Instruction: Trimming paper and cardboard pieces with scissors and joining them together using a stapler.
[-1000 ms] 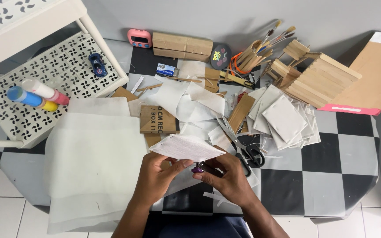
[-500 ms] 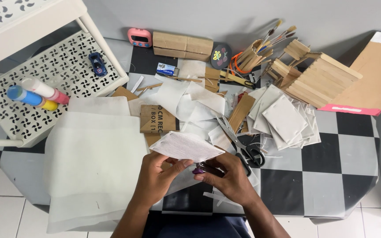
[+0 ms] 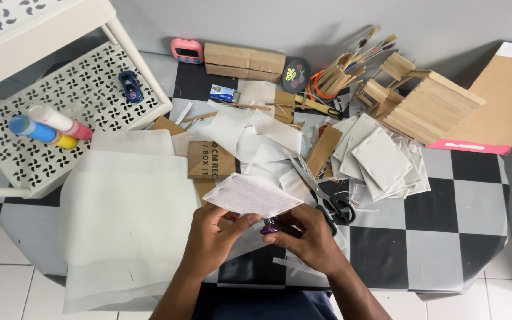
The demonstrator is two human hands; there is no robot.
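Observation:
My left hand [image 3: 211,240] pinches the near edge of a white textured sheet [image 3: 250,194], holding it flat above the table. My right hand [image 3: 308,238] sits just beside it, fingers curled around a small purple object [image 3: 267,229] under the sheet's edge; what that object is cannot be told. Both hands are low at the front of the checkered table [image 3: 428,237].
Black-handled scissors [image 3: 327,198] lie right of the hands. A large white fabric sheet [image 3: 125,219] covers the left. Small white canvases [image 3: 380,159], a stick-built wooden model [image 3: 428,106], brushes [image 3: 351,59], cardboard pieces, a pink timer [image 3: 186,51] and a white rack [image 3: 60,101] with paint bottles surround them.
The hands and the white sheet stay almost in place; the fingers of the right hand shift slightly around the purple object.

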